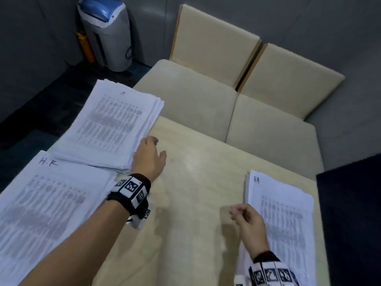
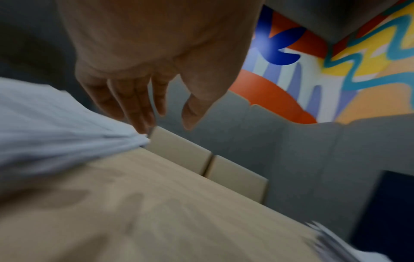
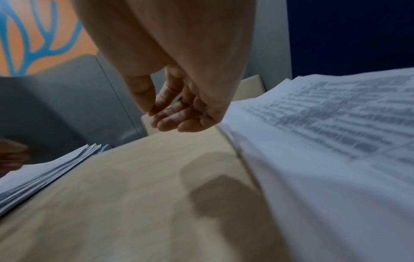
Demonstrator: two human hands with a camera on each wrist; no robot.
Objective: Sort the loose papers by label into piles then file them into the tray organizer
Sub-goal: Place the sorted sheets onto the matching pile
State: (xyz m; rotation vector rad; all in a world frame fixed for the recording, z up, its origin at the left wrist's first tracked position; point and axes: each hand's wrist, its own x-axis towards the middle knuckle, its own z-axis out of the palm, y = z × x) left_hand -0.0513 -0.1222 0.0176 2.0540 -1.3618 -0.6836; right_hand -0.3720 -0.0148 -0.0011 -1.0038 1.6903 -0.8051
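Three piles of printed papers lie on the light wooden table [image 1: 191,182]. The pile marked "IT" [image 1: 111,122] sits at the far left, the pile marked "H.R" [image 1: 45,205] at the near left, and a third pile [image 1: 286,219] at the right. My left hand [image 1: 151,150] hovers by the right edge of the IT pile [image 2: 56,127], fingers straight and relaxed, holding nothing. My right hand [image 1: 245,217] hangs beside the left edge of the right pile [image 3: 325,141], fingers loosely curled [image 3: 174,120], empty. No tray organizer is in view.
Two cream upholstered seats [image 1: 206,104] with backrests stand beyond the table's far edge. A grey and blue bin [image 1: 107,34] stands on the floor at the far left. A dark panel [image 1: 350,213] borders the table on the right. Bare tabletop lies between the piles.
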